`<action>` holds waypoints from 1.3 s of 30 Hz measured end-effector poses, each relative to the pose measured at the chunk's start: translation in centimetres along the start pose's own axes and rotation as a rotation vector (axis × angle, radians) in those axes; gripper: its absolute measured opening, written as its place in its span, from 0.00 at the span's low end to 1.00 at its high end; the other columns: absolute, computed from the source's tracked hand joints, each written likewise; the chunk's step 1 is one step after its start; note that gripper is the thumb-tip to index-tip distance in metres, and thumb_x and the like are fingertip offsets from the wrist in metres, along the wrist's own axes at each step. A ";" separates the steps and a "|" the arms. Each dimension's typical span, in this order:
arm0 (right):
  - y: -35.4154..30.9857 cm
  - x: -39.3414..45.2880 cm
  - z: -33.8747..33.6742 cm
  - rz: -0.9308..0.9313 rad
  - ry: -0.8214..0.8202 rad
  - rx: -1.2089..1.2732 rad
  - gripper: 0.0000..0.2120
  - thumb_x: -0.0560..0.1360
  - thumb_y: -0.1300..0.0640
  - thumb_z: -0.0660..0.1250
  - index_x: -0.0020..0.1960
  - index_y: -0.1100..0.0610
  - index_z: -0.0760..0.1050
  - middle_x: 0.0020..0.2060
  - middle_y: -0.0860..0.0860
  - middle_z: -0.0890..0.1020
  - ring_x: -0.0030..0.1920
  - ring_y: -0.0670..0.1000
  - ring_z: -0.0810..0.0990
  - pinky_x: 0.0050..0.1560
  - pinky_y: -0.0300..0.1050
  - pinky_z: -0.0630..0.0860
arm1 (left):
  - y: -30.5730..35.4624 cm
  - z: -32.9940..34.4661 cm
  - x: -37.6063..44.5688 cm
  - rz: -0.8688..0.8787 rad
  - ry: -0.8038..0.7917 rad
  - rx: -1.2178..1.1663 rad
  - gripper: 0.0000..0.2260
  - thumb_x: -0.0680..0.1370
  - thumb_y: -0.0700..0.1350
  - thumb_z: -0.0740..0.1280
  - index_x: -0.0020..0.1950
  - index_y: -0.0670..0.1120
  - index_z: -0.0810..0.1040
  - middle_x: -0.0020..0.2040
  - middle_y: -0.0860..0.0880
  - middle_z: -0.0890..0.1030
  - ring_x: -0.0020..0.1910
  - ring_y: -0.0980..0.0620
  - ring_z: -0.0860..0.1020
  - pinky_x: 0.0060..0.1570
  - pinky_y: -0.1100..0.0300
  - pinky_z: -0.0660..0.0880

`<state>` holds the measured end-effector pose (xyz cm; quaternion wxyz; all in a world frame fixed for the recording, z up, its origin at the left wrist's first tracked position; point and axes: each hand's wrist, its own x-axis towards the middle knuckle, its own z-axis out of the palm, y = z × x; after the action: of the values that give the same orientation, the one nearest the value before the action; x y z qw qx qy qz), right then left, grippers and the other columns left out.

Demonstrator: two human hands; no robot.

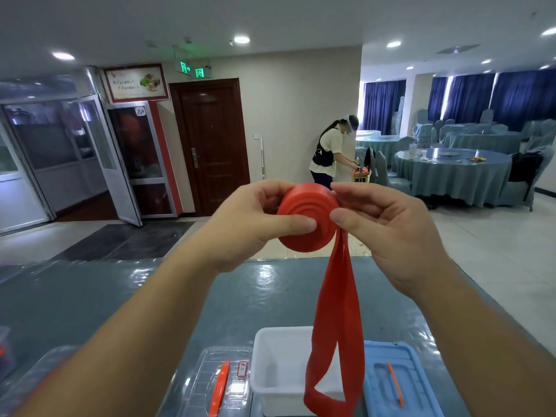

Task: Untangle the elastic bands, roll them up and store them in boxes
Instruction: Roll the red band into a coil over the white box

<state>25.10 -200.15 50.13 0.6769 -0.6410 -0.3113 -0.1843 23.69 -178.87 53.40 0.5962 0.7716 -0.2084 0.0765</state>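
Both grips are on one red elastic band (308, 218), held up in the air above the bench (90, 302). Left hand (255, 218) curls around the wound part of the band, a flat red coil seen face-on, with the thumb laid across the coil's face and the fingers wrapped behind its upper edge. Right hand (388, 230) pinches the coil's right edge, thumb in front and fingers behind, just where the loose part of the band leaves the roll. From that point the unrolled length hangs straight down as a doubled strip, its bottom loop dangling in front of a white box (270, 371) that stands open on the bench.

To the left of the white box, touching or just beside it, lies a clear lid (198, 383) with an orange handle. To its right lies a blue lid (418, 395), also with an orange handle. The bench top is blue-grey under a glossy clear sheet.

Well behind, a person (329, 149) stands bent over near round tables (451, 173) draped in blue-grey cloth, with dark blue curtains (469, 94) along the far wall and a dark wooden door (210, 142) at centre left.
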 end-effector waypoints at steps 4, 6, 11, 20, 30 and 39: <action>0.2 -0.2 -0.1 0.027 0.013 0.063 0.18 0.69 0.59 0.75 0.58 0.52 0.84 0.50 0.48 0.89 0.53 0.49 0.88 0.57 0.42 0.83 | -1.0 0.9 -0.2 -0.047 0.065 -0.201 0.20 0.69 0.38 0.79 0.60 0.44 0.81 0.50 0.45 0.87 0.50 0.47 0.86 0.54 0.54 0.84; 0.3 -0.2 -0.3 0.038 -0.020 -0.050 0.17 0.71 0.61 0.76 0.59 0.50 0.84 0.50 0.47 0.89 0.53 0.49 0.88 0.59 0.44 0.83 | -1.0 0.6 -0.1 -0.053 0.026 -0.019 0.20 0.71 0.37 0.80 0.62 0.45 0.81 0.51 0.47 0.87 0.52 0.48 0.86 0.56 0.54 0.83; 0.4 -0.4 -0.1 0.022 0.029 0.019 0.17 0.68 0.57 0.76 0.57 0.50 0.85 0.50 0.49 0.89 0.52 0.49 0.88 0.57 0.42 0.83 | 0.0 0.2 -0.1 -0.035 0.035 0.050 0.19 0.70 0.36 0.80 0.59 0.45 0.82 0.48 0.48 0.88 0.48 0.51 0.87 0.49 0.59 0.83; 0.3 -0.5 -0.7 0.025 -0.017 -0.107 0.14 0.72 0.59 0.76 0.58 0.54 0.85 0.50 0.47 0.89 0.52 0.48 0.88 0.57 0.42 0.83 | -0.4 0.9 -0.1 -0.061 -0.027 -0.059 0.18 0.71 0.41 0.77 0.60 0.42 0.83 0.49 0.44 0.87 0.48 0.49 0.86 0.50 0.59 0.82; -0.5 -0.2 -1.4 0.065 -0.028 -0.095 0.13 0.73 0.66 0.75 0.56 0.56 0.86 0.47 0.48 0.90 0.50 0.48 0.88 0.55 0.39 0.83 | -0.2 0.9 -0.1 -0.109 -0.066 -0.035 0.17 0.73 0.37 0.77 0.61 0.42 0.83 0.53 0.42 0.87 0.51 0.48 0.86 0.53 0.58 0.82; -1.0 -0.6 -1.4 0.080 -0.041 0.013 0.18 0.69 0.59 0.74 0.58 0.55 0.84 0.49 0.48 0.89 0.51 0.47 0.88 0.55 0.36 0.82 | -0.4 1.5 -0.8 -0.163 -0.011 -0.254 0.20 0.68 0.40 0.77 0.60 0.41 0.81 0.51 0.44 0.87 0.50 0.46 0.87 0.51 0.58 0.83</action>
<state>24.31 -201.73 50.48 0.6813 -0.6522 -0.3005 -0.1421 22.97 -180.00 52.36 0.6920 0.7047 -0.1564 -0.0035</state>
